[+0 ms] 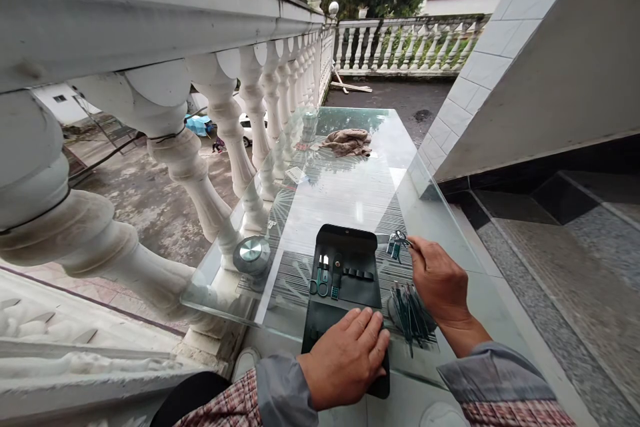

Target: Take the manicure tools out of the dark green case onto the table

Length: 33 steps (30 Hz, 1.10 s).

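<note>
A black manicure case (350, 237) lies unfolded on the glass table. Small scissors (319, 283) with teal handles, a slim teal-handled tool (325, 270) and a teal nail clipper (335, 291) sit in its upper half, beside several vacant loops. My left hand (350, 353) rests flat on the lower flap, fingers stretched out. To the right of the case, my right hand (443, 280) is closed, thumb and fingers pinching a small dark tool (404, 239) whose exact kind I cannot make out. Teal clippers (393, 248) are at its tip. Several slender teal tools (411, 317) lie below that hand.
A round grey tin-like object (251, 255) stands on the table's (225, 300) left side. A crumpled brown cloth (347, 143) and a white card (296, 175) lie farther back. White balusters (220, 127) border the left; stone steps (565, 247) rise at right.
</note>
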{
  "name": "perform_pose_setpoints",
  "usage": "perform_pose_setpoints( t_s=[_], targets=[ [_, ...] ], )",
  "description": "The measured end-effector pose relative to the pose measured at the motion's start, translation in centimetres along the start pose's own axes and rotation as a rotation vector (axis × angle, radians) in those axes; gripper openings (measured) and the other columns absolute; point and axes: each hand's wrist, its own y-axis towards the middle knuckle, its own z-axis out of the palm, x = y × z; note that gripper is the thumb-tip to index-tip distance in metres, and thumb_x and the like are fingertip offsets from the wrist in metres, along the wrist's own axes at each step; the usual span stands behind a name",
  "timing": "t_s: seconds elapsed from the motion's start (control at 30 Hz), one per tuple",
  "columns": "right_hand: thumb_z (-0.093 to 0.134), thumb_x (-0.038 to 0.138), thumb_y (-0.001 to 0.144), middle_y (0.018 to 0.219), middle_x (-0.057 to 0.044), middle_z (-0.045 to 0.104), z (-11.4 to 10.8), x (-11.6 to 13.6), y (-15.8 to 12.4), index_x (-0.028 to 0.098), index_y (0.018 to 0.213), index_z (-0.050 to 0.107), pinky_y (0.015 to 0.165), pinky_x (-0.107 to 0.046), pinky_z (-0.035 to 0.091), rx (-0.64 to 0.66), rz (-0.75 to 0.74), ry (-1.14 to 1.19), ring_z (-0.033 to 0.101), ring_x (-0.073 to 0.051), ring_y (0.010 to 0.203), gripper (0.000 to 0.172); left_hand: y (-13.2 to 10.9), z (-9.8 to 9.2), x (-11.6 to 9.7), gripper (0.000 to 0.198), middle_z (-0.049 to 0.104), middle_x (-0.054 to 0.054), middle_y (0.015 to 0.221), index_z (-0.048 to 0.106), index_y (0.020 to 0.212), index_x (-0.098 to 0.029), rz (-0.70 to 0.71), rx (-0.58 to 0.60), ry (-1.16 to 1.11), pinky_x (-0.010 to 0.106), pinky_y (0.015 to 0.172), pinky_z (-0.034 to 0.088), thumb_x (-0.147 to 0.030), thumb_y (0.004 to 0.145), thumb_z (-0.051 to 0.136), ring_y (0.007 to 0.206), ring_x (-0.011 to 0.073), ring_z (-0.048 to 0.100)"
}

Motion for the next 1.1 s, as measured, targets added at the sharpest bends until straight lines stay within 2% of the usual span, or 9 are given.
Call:
perform_pose_setpoints(
  t_s=[0.1, 0.27, 0.57, 0.73, 0.83, 0.9, 0.97, 1.03, 1.1],
  targets=[
    [0.058, 0.026, 0.118, 0.106, -0.013, 0.089, 0.0, 0.1, 0.0, 0.019, 0.127, 0.084, 0.081, -0.038, 0.060, -0.024, -0.001, 0.003, 0.084, -0.029, 0.091, 0.028, 0.0, 0.0, 0.0, 0.058, 0.065, 0.028, 0.168, 0.062, 0.166, -0.002, -0.003, -0.002, -0.008, 0.049, 0.132, 0.044, -0.038, 0.123, 0.050, 0.155, 0.0341, 0.065],
    [0.055, 0.014, 0.116, 0.103, -0.011, 0.089, -0.4, -0.2, 0.1, 0.022, 0.110, 0.085, 0.089, -0.035, 0.063, 0.015, -0.090, 0.014, 0.085, -0.025, 0.095, 0.032, 0.0, -0.2, 0.0, 0.057, 0.065, 0.027, 0.168, 0.063, 0.165, -0.002, -0.006, -0.006, -0.010, 0.048, 0.132, 0.044, -0.038, 0.124, 0.049, 0.156, 0.0337, 0.065],
    [0.051, 0.005, 0.111, 0.100, -0.009, 0.087, 0.3, -0.3, -0.5, 0.022, 0.098, 0.086, 0.085, -0.033, 0.062, 0.095, -0.245, -0.042, 0.082, -0.023, 0.090, 0.041, 0.1, -0.8, 0.1, 0.056, 0.067, 0.026, 0.166, 0.064, 0.163, -0.002, -0.005, 0.003, 0.003, 0.048, 0.132, 0.044, -0.039, 0.125, 0.044, 0.155, 0.0329, 0.066],
    [0.052, 0.003, 0.108, 0.100, -0.009, 0.087, 0.5, -0.1, -0.7, 0.022, 0.096, 0.085, 0.083, -0.032, 0.060, 0.129, -0.216, -0.031, 0.081, -0.023, 0.089, 0.041, 0.2, -0.5, 0.0, 0.056, 0.070, 0.025, 0.163, 0.067, 0.160, -0.002, -0.003, -0.021, 0.019, 0.047, 0.129, 0.047, -0.038, 0.125, 0.043, 0.152, 0.0335, 0.068],
    [0.056, 0.007, 0.109, 0.102, -0.008, 0.087, 0.3, -0.1, -0.5, 0.023, 0.099, 0.085, 0.084, -0.032, 0.061, 0.048, -0.190, 0.019, 0.082, -0.022, 0.091, 0.035, 0.1, -0.4, 0.0, 0.056, 0.068, 0.027, 0.165, 0.065, 0.163, -0.002, 0.000, -0.018, 0.017, 0.048, 0.130, 0.045, -0.038, 0.125, 0.046, 0.153, 0.0337, 0.067],
    [0.059, 0.012, 0.110, 0.102, -0.007, 0.088, 0.2, -0.2, -0.1, 0.024, 0.100, 0.084, 0.084, -0.031, 0.062, -0.019, -0.148, 0.065, 0.083, -0.022, 0.092, 0.030, 0.1, -0.4, 0.0, 0.056, 0.068, 0.026, 0.165, 0.065, 0.163, -0.002, 0.000, -0.024, 0.023, 0.049, 0.130, 0.046, -0.038, 0.125, 0.045, 0.152, 0.0340, 0.068],
    [0.062, 0.022, 0.111, 0.099, -0.007, 0.087, 0.2, -0.4, 0.2, 0.024, 0.096, 0.083, 0.084, -0.034, 0.063, -0.063, -0.040, 0.129, 0.083, -0.023, 0.091, 0.026, 0.0, -0.4, 0.0, 0.056, 0.068, 0.026, 0.165, 0.066, 0.162, -0.002, -0.001, -0.026, 0.025, 0.048, 0.130, 0.046, -0.038, 0.125, 0.045, 0.152, 0.0342, 0.067],
    [0.067, 0.037, 0.107, 0.094, -0.008, 0.086, 0.3, -0.7, 0.7, 0.025, 0.091, 0.081, 0.084, -0.038, 0.063, -0.081, 0.153, 0.199, 0.082, -0.026, 0.087, 0.025, 0.0, -0.4, 0.0, 0.056, 0.067, 0.027, 0.166, 0.065, 0.163, -0.002, 0.000, -0.018, 0.014, 0.049, 0.130, 0.045, -0.038, 0.124, 0.047, 0.153, 0.0342, 0.066],
    [0.074, 0.050, 0.097, 0.088, -0.008, 0.083, 0.5, -0.9, 1.3, 0.025, 0.090, 0.079, 0.081, -0.041, 0.064, -0.077, 0.423, 0.308, 0.080, -0.027, 0.083, 0.027, 0.0, -0.4, 0.0, 0.056, 0.066, 0.028, 0.167, 0.064, 0.164, -0.003, -0.001, -0.010, 0.007, 0.049, 0.131, 0.044, -0.038, 0.124, 0.048, 0.154, 0.0341, 0.066]
  ],
)
